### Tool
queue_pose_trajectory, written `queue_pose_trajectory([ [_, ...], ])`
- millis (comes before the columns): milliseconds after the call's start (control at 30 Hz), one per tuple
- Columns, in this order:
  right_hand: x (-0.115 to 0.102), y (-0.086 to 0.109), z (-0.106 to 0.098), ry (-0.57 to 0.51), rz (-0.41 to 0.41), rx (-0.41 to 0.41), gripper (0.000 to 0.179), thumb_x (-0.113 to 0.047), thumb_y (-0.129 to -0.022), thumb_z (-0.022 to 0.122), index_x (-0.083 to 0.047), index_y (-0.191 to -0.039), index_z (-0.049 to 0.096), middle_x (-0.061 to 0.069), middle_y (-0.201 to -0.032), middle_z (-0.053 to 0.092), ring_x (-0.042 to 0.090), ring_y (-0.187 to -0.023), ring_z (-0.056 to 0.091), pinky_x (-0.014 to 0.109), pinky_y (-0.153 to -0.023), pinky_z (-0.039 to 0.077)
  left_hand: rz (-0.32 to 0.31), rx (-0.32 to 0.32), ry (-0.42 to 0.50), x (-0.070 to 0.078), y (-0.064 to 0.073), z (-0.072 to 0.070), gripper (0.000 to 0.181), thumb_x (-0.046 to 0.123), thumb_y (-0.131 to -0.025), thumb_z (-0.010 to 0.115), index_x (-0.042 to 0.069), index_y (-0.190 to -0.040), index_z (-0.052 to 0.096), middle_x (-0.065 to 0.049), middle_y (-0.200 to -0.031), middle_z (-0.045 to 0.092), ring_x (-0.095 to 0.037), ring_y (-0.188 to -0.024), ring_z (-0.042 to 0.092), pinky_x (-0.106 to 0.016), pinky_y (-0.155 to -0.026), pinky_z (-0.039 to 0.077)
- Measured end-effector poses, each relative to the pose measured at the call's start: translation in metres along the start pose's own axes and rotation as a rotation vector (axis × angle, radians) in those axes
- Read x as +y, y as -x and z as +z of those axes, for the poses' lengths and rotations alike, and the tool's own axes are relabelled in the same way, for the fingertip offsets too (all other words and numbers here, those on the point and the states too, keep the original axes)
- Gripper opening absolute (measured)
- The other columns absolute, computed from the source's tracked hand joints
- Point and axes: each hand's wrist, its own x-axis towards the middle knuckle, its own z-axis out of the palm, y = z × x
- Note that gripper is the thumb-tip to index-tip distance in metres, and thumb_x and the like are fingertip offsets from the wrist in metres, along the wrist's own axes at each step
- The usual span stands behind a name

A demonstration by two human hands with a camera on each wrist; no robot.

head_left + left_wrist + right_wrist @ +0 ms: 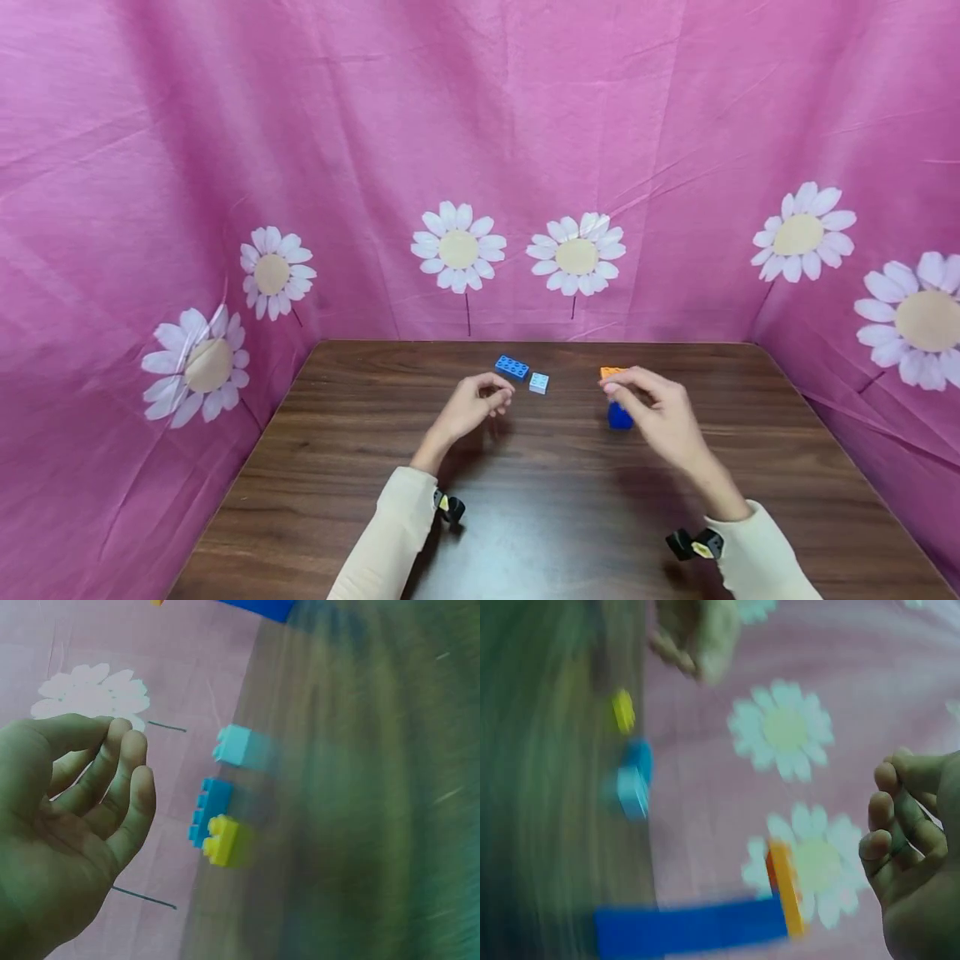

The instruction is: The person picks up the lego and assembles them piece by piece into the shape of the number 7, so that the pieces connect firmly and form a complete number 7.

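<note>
My left hand [471, 406] hovers over the table with loosely bent fingers and nothing in them. A yellow brick [223, 841] and a blue brick [512, 367] lie beyond it, with a light blue brick [538, 383] to their right. My right hand [667, 421] is raised in front of a tall blue block [619, 417] that stands upright with an orange brick [611, 372] across its top. The thumb and fingertips of the right hand come together with nothing visible between them. In the right wrist view, the orange brick [786, 891] appears apart from those fingers.
The wooden table [540, 533] reaches back to a pink cloth [510, 125] printed with daisies, which also hangs along both sides. Each wrist carries a small black camera [452, 507]. The left hand hides the yellow brick in the head view.
</note>
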Motion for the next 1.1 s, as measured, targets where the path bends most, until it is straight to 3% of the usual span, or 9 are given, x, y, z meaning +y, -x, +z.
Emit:
queue_pose_trajectory([
  [167,0.000,0.003,0.037,0.037,0.053,-0.265,0.020,-0.002,-0.104,0.066,-0.017,-0.110,0.079,-0.001,-0.088,0.076,0.002,-0.077,0.068,0.020,-0.066,0.057,0.024,0.078,-0.094,0.007,-0.020,-0.009,0.016,0.011,-0.105,0.066,-0.001,-0.113,0.076,-0.024,-0.098,0.076,-0.046,-0.091,0.072,-0.035,-0.074,0.062],
  [267,0.009,0.001,0.061,0.110,0.110,-0.400,0.017,-0.009,-0.105,0.067,-0.019,-0.112,0.079,-0.004,-0.096,0.077,0.003,-0.078,0.066,0.023,-0.067,0.055,0.043,0.121,-0.202,0.008,-0.034,-0.013,0.016,0.010,-0.106,0.066,0.001,-0.114,0.076,-0.017,-0.103,0.077,-0.039,-0.093,0.072,-0.025,-0.074,0.056],
  [367,0.022,-0.004,0.084,0.218,0.105,-0.480,0.015,-0.009,-0.104,0.069,-0.016,-0.114,0.079,-0.002,-0.102,0.078,0.005,-0.084,0.066,0.026,-0.072,0.056,0.061,0.107,-0.337,0.005,-0.047,-0.016,0.017,0.009,-0.106,0.064,0.000,-0.116,0.076,-0.012,-0.110,0.075,-0.029,-0.096,0.070,-0.029,-0.083,0.057],
  [533,0.038,-0.014,0.119,0.374,0.037,-0.567,0.022,-0.005,-0.099,0.070,-0.008,-0.120,0.075,0.004,-0.115,0.074,0.017,-0.103,0.070,0.042,-0.091,0.060,0.033,0.011,-0.543,-0.003,-0.062,-0.018,0.022,0.003,-0.105,0.062,0.000,-0.123,0.074,-0.012,-0.124,0.068,-0.026,-0.113,0.065,-0.043,-0.102,0.056],
  [700,0.047,-0.018,0.143,0.446,-0.049,-0.655,0.039,-0.003,-0.095,0.070,0.001,-0.134,0.067,0.018,-0.139,0.064,0.035,-0.130,0.062,0.051,-0.112,0.051,0.035,-0.132,-0.714,-0.017,-0.064,-0.016,0.036,-0.005,-0.104,0.056,0.001,-0.137,0.068,-0.014,-0.152,0.060,-0.033,-0.146,0.052,-0.046,-0.123,0.043],
  [767,0.049,-0.017,0.148,0.457,-0.068,-0.693,0.046,-0.001,-0.094,0.068,0.006,-0.139,0.062,0.022,-0.146,0.060,0.040,-0.138,0.056,0.053,-0.117,0.047,0.036,-0.171,-0.768,-0.021,-0.062,-0.015,0.039,-0.005,-0.104,0.055,0.002,-0.140,0.067,-0.013,-0.158,0.056,-0.033,-0.151,0.047,-0.045,-0.125,0.041],
  [867,0.062,-0.014,0.153,0.448,-0.089,-0.720,0.050,-0.002,-0.095,0.065,0.007,-0.144,0.059,0.021,-0.150,0.057,0.039,-0.141,0.054,0.053,-0.118,0.046,0.020,-0.175,-0.818,-0.024,-0.058,-0.015,0.037,-0.003,-0.105,0.054,0.004,-0.138,0.070,-0.011,-0.154,0.058,-0.029,-0.146,0.053,-0.041,-0.121,0.046],
  [1067,0.061,-0.020,0.153,0.475,-0.063,-0.693,0.037,-0.002,-0.092,0.068,0.002,-0.128,0.063,0.015,-0.127,0.066,0.033,-0.116,0.064,0.049,-0.102,0.056,0.050,-0.121,-0.863,-0.026,-0.054,-0.019,0.023,0.003,-0.103,0.061,0.003,-0.119,0.078,-0.009,-0.127,0.064,-0.026,-0.120,0.064,-0.038,-0.105,0.055],
  [1100,0.049,-0.023,0.151,0.499,-0.030,-0.707,0.037,0.000,-0.090,0.070,0.004,-0.126,0.064,0.016,-0.123,0.066,0.035,-0.112,0.064,0.051,-0.098,0.056,0.060,-0.117,-0.887,-0.026,-0.053,-0.020,0.020,0.004,-0.103,0.063,0.004,-0.115,0.078,-0.008,-0.123,0.065,-0.026,-0.117,0.063,-0.037,-0.103,0.056],
])
